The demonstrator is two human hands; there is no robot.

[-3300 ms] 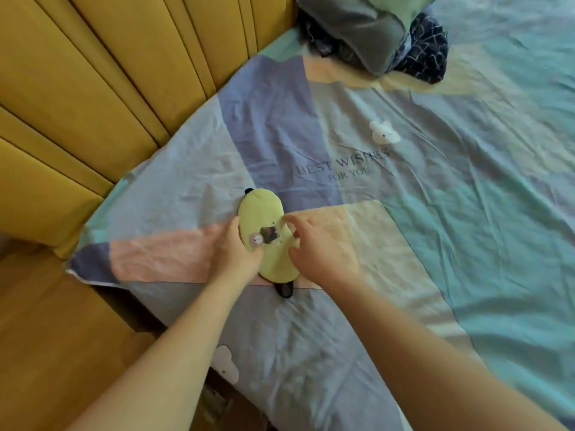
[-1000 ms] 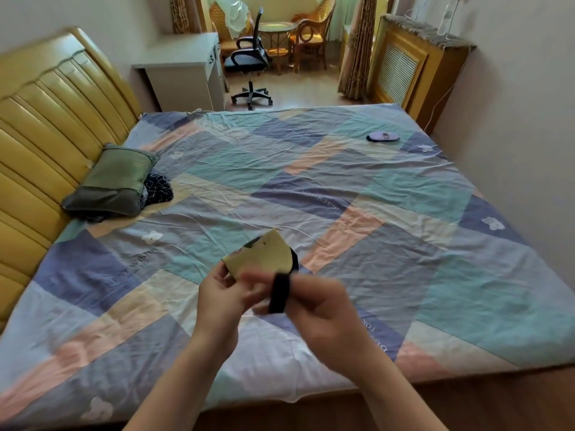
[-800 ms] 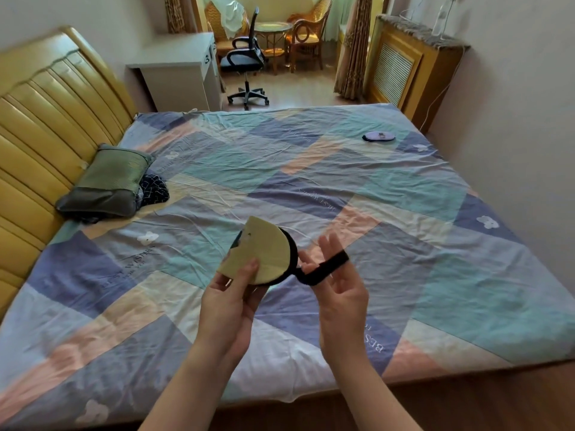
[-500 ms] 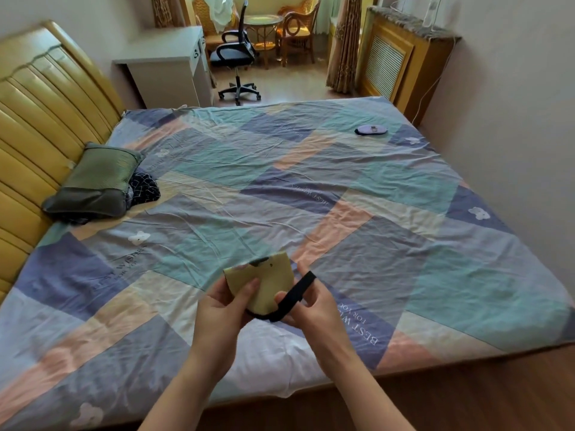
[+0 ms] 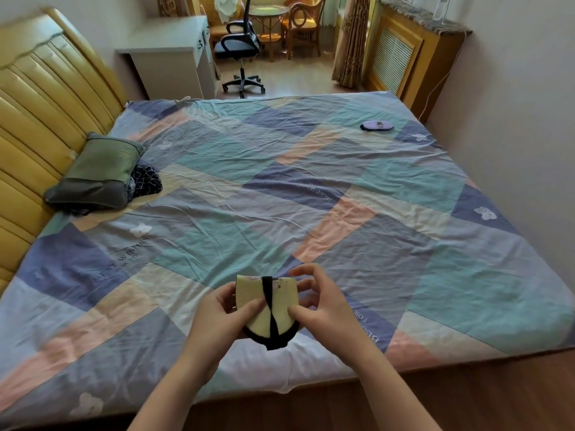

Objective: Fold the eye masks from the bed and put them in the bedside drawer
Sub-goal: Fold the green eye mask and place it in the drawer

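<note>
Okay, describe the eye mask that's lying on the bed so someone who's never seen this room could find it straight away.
Start at the big patchwork bed with the yellow padded headboard. Go to its far corner away from the headboard, near the wooden radiator cover. The purple eye mask lies flat there alone, small and oval; the other mask, yellow-green eye mask, is folded in the person's hands.

eye mask (image 5: 281, 301) — soft matt cloth | headboard (image 5: 46, 101) — glossy padded leather

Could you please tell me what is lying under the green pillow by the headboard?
A dark checked cloth sticks out from beneath the green pillow on its right side. How far it runs underneath, and whether anything else lies there, is covered by the pillow.
</note>
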